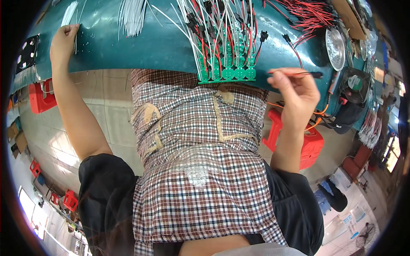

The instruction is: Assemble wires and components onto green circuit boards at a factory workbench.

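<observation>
Two thin wires (pixel 299 74), red and black, ending in a black connector (pixel 317 75), were pinched in the right hand (pixel 295 89) near round green boards (pixel 228 74); whether the left hand (pixel 62 42) gripped white strands (pixel 69 13) was unclear.

Red stools (pixel 312 149) stand on pale tiled floor (pixel 117 121).

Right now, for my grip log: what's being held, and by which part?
Right hand: red-and-black wires, along their length, black connector sticking out free. Left hand: at white wires; whether it grips any is unclear.
</observation>
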`<state>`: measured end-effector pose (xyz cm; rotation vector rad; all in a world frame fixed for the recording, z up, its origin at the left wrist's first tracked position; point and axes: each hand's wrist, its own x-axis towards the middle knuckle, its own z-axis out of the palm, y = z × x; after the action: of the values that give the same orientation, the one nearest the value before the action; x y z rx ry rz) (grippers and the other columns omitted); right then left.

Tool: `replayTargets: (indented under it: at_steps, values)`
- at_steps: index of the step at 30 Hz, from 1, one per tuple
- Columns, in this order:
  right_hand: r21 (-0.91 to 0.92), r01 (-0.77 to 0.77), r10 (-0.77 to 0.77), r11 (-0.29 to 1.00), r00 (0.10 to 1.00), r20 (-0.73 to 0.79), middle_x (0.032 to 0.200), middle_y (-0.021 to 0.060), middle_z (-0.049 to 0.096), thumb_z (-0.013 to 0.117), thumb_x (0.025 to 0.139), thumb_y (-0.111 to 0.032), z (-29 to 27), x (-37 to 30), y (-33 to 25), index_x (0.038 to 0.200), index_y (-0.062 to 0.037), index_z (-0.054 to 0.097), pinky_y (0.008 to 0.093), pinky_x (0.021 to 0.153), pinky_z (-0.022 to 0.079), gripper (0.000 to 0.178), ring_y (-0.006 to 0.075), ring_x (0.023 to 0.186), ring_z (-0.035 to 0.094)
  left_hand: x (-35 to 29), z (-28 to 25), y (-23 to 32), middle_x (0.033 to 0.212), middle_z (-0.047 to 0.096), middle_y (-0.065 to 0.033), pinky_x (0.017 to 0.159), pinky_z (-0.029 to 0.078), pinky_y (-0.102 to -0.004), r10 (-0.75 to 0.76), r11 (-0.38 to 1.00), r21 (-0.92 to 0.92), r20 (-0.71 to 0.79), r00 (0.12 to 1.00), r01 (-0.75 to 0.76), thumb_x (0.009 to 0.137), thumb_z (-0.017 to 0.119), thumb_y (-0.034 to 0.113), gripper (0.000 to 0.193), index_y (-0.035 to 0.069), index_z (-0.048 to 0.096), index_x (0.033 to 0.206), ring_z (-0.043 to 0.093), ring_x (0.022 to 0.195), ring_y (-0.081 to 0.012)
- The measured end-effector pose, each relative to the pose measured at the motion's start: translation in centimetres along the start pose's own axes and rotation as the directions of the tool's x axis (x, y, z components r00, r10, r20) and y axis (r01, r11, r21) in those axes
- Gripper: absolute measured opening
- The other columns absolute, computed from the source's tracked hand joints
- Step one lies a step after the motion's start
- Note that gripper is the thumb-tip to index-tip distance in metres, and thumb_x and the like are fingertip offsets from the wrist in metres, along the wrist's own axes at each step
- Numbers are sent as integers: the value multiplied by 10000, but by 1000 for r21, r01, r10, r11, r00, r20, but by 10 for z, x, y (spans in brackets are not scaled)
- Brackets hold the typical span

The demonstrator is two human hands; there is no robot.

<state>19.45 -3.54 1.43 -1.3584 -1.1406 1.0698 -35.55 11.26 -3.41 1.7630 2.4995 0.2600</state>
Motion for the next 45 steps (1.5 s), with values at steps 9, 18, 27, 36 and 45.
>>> replayTargets:
  at_steps: [9, 18, 27, 36, 45]
  values:
    - [-186, -57, 81, 981, 989, 124, 827, 32, 682, 722, 804, 35, 42, -16, 3, 863, 10, 644, 209, 651, 523, 101, 63, 726, 635, -12, -11, 29, 944, 700, -226, 818, 522, -407, 67, 988, 138, -29, 997, -63, 909, 553, 436, 465, 26, 694, 1078, 689, 931, -371]
    - [-150, -71, 91, 986, 987, 133, 801, 5, 662, 720, 802, 32, 42, -13, 10, 844, -16, 638, 188, 610, 461, 104, 36, 669, 572, -39, -26, 64, 1019, 746, -93, 883, 510, -368, 6, 1000, 24, -157, 988, -2, 876, 632, 537, 496, 114, 728, 1117, 694, 995, -287]
    - [-162, -61, 84, 985, 987, 139, 832, 9, 646, 711, 822, 60, 40, -15, 10, 862, -11, 627, 185, 619, 453, 118, 38, 689, 568, -47, -33, 102, 921, 755, 2, 816, 515, -322, -45, 995, 81, -87, 995, 52, 857, 657, 582, 463, 180, 757, 1063, 705, 876, -180]
    - [-164, -50, 66, 985, 993, 98, 789, 4, 656, 734, 814, 39, 43, -14, 14, 857, -7, 636, 181, 571, 442, 116, 23, 640, 558, -52, -43, 108, 963, 737, -76, 755, 543, -353, -66, 961, 245, -250, 966, 128, 887, 688, 452, 348, 125, 745, 991, 707, 908, -247]
    - [-128, -47, 57, 991, 995, 79, 827, 14, 674, 728, 818, 62, 48, -16, 15, 853, -2, 607, 174, 549, 420, 141, 11, 619, 536, -81, -31, 188, 649, 646, -109, 585, 479, -331, 60, 902, -431, 124, 991, -1, 789, 764, 222, 304, -71, 689, 762, 639, 648, -150]
